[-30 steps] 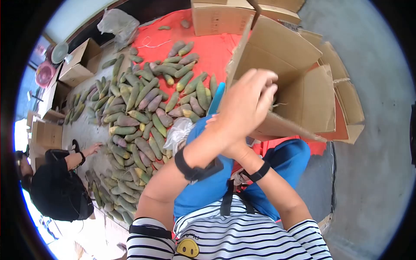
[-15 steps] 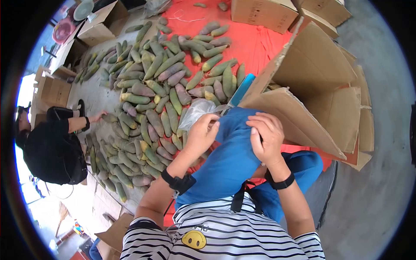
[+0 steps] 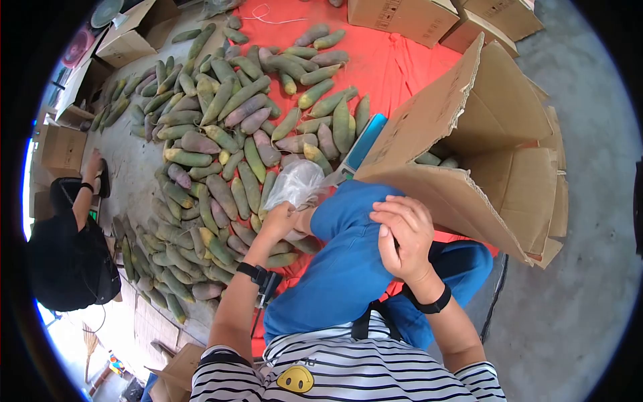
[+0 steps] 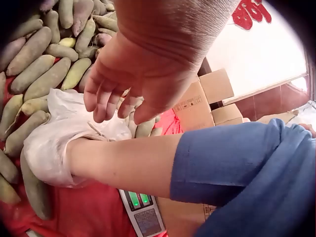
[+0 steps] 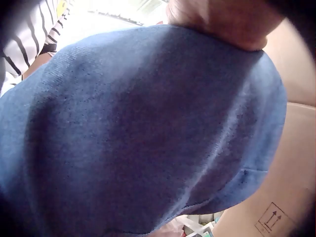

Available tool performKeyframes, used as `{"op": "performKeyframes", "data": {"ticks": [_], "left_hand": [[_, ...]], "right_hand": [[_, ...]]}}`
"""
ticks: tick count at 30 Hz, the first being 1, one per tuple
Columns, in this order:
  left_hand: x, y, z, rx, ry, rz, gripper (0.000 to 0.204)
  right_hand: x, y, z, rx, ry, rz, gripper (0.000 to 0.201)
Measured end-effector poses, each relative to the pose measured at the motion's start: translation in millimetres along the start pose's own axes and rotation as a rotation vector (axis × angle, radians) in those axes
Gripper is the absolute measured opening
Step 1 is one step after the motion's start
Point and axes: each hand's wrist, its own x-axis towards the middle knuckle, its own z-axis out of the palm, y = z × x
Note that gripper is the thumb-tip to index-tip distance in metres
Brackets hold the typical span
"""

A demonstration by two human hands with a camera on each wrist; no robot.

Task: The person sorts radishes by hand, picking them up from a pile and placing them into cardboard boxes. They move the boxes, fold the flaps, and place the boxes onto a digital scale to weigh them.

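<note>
My left hand (image 3: pixel 276 222) is beside the lower leg, near a white plastic bag (image 3: pixel 295 182) wrapped round the foot. The left wrist view has that hand (image 4: pixel 148 74) above the bare shin (image 4: pixel 123 160), fingers loosely bent, holding nothing visible. Over the raised knee in blue trousers (image 3: pixel 341 258), my right hand (image 3: pixel 405 238) has its fingers together and slightly bent, with nothing seen in it. In the right wrist view, part of this hand (image 5: pixel 224 22) is at the top of the blue cloth (image 5: pixel 143 128); its fingertips are hidden.
Many green and purplish radishes (image 3: pixel 221 174) lie left of the legs on the floor and a red sheet (image 3: pixel 375 74). A tall open carton (image 3: pixel 512 114) stands at the right, beside a blue-topped scale (image 3: pixel 367 142). Another person (image 3: pixel 70 248) crouches at the far left.
The hands, crossed a second ago, are now apart. My left hand has moved down and left towards the bagged foot, while my right hand stays over the knee. The other person's arm has drawn back.
</note>
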Motion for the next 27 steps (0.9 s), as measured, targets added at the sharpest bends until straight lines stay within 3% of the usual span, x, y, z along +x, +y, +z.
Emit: {"op": "performKeyframes", "data": {"ticks": [3,5,7,9,10,12,14,17,18,19,22,26,27], "left_hand": [[26.7,-4.1,4.2,0.042,0.021,-0.026,0.03],[48.4,-6.8,7.0,0.114,0.214,0.078,0.027],[77.8,2.2,4.8,0.174,0.235,0.111,0.026],[110.9,10.1,7.2,0.495,0.39,0.316,0.025],[127.0,18.3,6.7,0.487,0.387,0.316,0.025],[158.3,34.0,8.4,0.815,0.231,0.399,0.025],[192.0,35.9,13.5,0.899,0.18,0.402,0.027],[235.9,6.4,27.6,0.958,0.143,0.378,0.027],[244.3,-5.4,30.3,0.932,0.137,0.282,0.025],[248.9,-14.1,31.3,0.91,0.129,0.184,0.023],[242.6,-26.2,29.1,0.887,0.135,0.112,0.019],[202.8,-14.4,20.7,0.898,0.14,0.204,0.016],[193.4,-16.9,25.1,0.897,0.154,0.309,0.014]], "right_hand": [[2.4,1.1,4.2,0.011,-0.016,0.001,0.018],[4.6,0.8,4.1,0.016,-0.041,0.009,0.019],[5.3,1.1,3.5,0.004,-0.052,0.005,0.02],[6.3,2.1,1.8,0.002,-0.094,0.018,0.02],[7.0,3.5,0.9,-0.001,-0.104,0.018,0.02],[6.7,5.6,0.5,-0.007,-0.121,0.031,0.021],[7.3,6.3,-1.1,-0.015,-0.139,0.051,0.023],[10.0,6.8,-2.5,0.001,-0.152,0.073,0.024],[10.1,7.3,-2.7,-0.004,-0.158,0.073,0.024],[10.9,9.0,-2.8,-0.005,-0.159,0.076,0.024],[10.6,11.6,-1.9,0.011,-0.144,0.077,0.024],[7.8,16.6,-2.1,0.056,-0.111,0.07,0.025],[7.2,17.2,-3.0,0.072,-0.108,0.066,0.025]]}}
